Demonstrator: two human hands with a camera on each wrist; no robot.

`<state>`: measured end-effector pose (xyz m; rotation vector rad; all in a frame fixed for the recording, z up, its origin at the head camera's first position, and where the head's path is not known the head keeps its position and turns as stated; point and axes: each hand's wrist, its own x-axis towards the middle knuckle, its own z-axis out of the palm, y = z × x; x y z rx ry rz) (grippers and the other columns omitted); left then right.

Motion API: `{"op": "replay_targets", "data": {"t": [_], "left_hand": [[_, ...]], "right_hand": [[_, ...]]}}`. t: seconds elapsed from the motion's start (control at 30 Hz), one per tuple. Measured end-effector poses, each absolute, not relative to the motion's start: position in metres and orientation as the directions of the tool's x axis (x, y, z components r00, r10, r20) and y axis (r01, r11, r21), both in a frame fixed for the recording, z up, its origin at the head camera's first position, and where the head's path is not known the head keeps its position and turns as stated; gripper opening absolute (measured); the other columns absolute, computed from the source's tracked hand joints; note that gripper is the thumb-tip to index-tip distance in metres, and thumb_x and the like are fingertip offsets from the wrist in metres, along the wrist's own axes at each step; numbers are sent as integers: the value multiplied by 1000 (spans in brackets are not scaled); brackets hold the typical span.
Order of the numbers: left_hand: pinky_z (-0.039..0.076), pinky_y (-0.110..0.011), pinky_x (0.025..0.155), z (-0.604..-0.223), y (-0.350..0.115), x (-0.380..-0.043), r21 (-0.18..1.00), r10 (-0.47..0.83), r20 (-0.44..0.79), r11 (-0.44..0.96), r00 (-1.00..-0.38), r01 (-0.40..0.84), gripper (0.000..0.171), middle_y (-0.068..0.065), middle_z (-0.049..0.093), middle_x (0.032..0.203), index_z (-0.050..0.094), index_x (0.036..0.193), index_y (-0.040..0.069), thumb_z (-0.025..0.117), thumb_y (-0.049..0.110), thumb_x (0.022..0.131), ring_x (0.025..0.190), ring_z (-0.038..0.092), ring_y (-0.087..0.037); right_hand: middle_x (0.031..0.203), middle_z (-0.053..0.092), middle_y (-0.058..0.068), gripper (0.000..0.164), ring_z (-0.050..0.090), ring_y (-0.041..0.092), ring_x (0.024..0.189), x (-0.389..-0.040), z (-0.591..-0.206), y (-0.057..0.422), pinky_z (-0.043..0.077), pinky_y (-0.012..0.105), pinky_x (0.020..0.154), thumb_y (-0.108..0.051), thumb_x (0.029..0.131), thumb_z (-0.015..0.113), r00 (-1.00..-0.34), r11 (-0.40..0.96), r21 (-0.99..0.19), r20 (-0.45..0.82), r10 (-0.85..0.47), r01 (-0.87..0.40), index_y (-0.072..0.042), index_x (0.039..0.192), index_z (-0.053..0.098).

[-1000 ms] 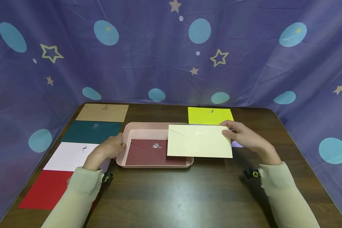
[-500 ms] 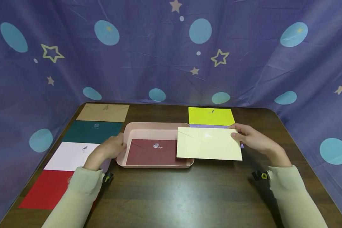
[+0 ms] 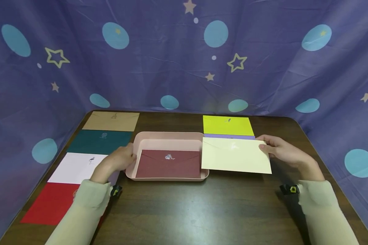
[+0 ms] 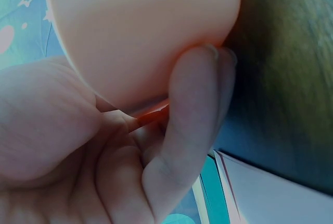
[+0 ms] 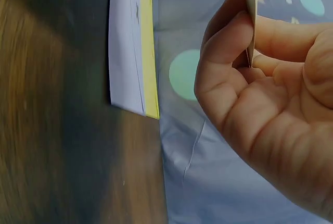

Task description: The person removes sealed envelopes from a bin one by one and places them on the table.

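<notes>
Cream envelope [image 3: 236, 155] held level at centre right of the head view, just right of the pink tray [image 3: 168, 139] and over the lilac envelope [image 3: 230, 136]; right hand [image 3: 282, 152] pinches its right edge, thumb on top. Left hand [image 3: 118, 161] grips the tray's left rim. Maroon envelope [image 3: 168, 164] lies inside. Step, as judged: carrying the cream envelope clear of the tray. Next calls for lowering it flat onto the table [image 3: 190, 207].
</notes>
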<state>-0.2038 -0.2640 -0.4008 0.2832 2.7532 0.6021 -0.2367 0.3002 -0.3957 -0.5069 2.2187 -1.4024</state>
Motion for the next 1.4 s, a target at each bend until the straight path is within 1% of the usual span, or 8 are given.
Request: {"op": "replay_targets", "data": {"t": [0.17,0.3,0.47,0.63,0.73,1.07,1.2,1.4], "left_hand": [[47,-40,67,-401,-264,-203,435,258,-247,891,-934,131,35,-20,56,95,36,123,-16,40,10,98,80,53,-27],[47,-41,69,-401,-265,-203,432,266,-234,890,-935,145,35,-20,57,96,36,122,-15,40,10,98,81,53,-27],[47,-40,67,-399,-265,-203,435,264,-238,890,-935,140,35,-19,56,93,36,123,-15,39,10,98,80,54,-26],[47,-40,67,-399,-265,-203,431,261,-246,892,-934,136,37,-19,56,94,35,124,-16,39,10,98,80,53,-26],[47,-39,66,-400,-265,-203,433,260,-250,892,-933,132,37,-18,55,93,35,125,-16,39,10,98,79,53,-26],[47,-39,66,-400,-265,-203,444,268,-233,884,-935,143,38,-19,56,95,34,126,-16,39,9,98,80,54,-26],[47,-39,66,-401,-265,-203,446,271,-226,883,-936,147,38,-19,56,94,35,126,-16,40,9,97,79,54,-26],[46,-38,64,-401,-265,-203,449,270,-226,882,-936,146,38,-18,56,93,35,126,-16,40,9,97,78,54,-26]], "right_hand": [[109,56,24,30,58,35,83,-238,-400,314,52,44,72,-17,102,47,-816,405,-913,-199,-542,-46,-1,127,44],[107,56,24,30,58,35,80,-237,-404,322,52,44,70,-18,102,46,-811,420,-907,-221,-542,-34,-1,127,44],[105,55,26,30,57,36,76,-237,-407,330,51,45,68,-18,104,43,-798,416,-909,-223,-559,-37,1,128,42],[107,55,27,32,59,38,81,-237,-408,329,52,47,70,-17,105,41,-764,410,-911,-241,-598,-33,3,129,40],[106,56,27,32,60,37,83,-236,-411,325,52,47,71,-17,105,41,-757,426,-904,-254,-602,-35,5,128,39],[102,57,24,29,60,33,81,-237,-418,316,52,47,69,-17,102,47,-785,501,-865,-288,-549,-33,3,123,46],[97,57,21,25,60,31,77,-236,-418,312,52,46,67,-18,101,50,-796,538,-840,-279,-537,-68,1,119,49],[90,58,17,19,56,26,71,-234,-417,310,49,40,62,-15,98,55,-807,592,-793,-252,-534,-144,-3,113,55]]}}
